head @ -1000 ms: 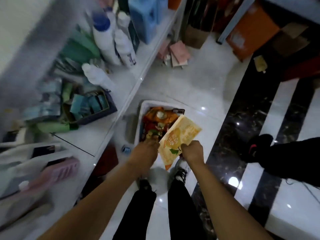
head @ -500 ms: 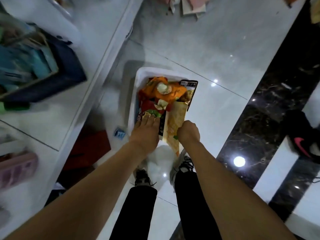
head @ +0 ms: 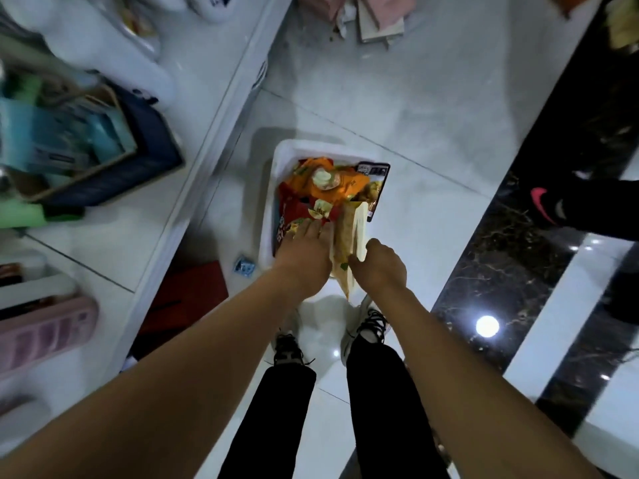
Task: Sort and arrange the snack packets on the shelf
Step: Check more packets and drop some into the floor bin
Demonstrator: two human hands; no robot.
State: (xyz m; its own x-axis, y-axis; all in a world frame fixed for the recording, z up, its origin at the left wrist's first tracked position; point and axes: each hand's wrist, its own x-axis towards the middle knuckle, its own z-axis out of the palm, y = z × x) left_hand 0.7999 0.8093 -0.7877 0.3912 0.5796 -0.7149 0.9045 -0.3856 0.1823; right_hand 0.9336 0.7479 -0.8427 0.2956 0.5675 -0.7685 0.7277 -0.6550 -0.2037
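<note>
Reaching down into the white bin (head: 268, 216) on the floor beside the shelf (head: 193, 188), the left hand (head: 304, 257) rests flat-fingered on the red packet (head: 294, 210) inside, while the right hand (head: 380, 267) grips a yellow packet (head: 347, 236) edge-on at the bin's near right corner.

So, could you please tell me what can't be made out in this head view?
- Left hand fingertips: lost among the packets in the white bin, so any grip is unclear.
- Pale yellow packet, gripped by the right hand: seen edge-on, face hidden.
- Shelf items: motion-blurred, cut off at the left edge.
- Packet print: too small.
</note>
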